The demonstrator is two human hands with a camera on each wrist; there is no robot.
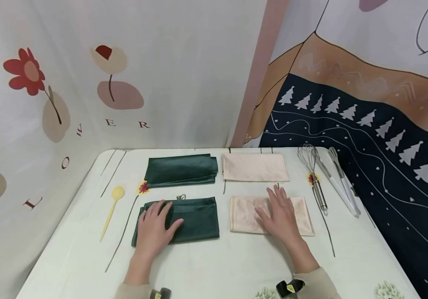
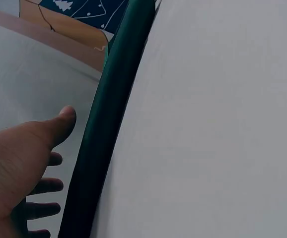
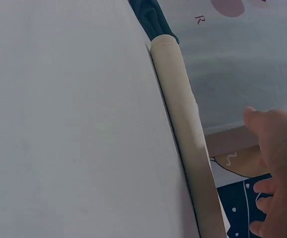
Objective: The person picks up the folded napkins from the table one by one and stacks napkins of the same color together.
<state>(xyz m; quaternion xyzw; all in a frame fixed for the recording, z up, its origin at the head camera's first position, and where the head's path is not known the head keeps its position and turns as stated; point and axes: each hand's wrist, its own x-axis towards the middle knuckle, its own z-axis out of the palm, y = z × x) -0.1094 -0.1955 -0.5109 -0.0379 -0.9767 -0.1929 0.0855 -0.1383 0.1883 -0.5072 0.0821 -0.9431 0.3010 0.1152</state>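
My left hand (image 1: pixel 154 228) lies over the left part of a folded dark green cloth (image 1: pixel 200 220), fingers spread. To the right, my right hand (image 1: pixel 282 216) is over a folded pale pink cloth (image 1: pixel 304 214), also with spread fingers. In the left wrist view, the thumb and fingers of the left hand (image 2: pixel 17 168) extend above the green cloth's near edge (image 2: pixel 104 119). The right wrist view has the right hand (image 3: pixel 282 163) beyond the pink cloth's rounded fold (image 3: pixel 180 104). Whether either palm presses on its cloth, I cannot tell.
Behind are another folded green cloth (image 1: pixel 182 170) and another pink one (image 1: pixel 255 167). A yellow spoon (image 1: pixel 112 209) lies at the left. On the right are a whisk (image 1: pixel 316 182) and metal-and-white utensils (image 1: pixel 342 182). Printed curtains hang behind the table (image 1: pixel 232 265).
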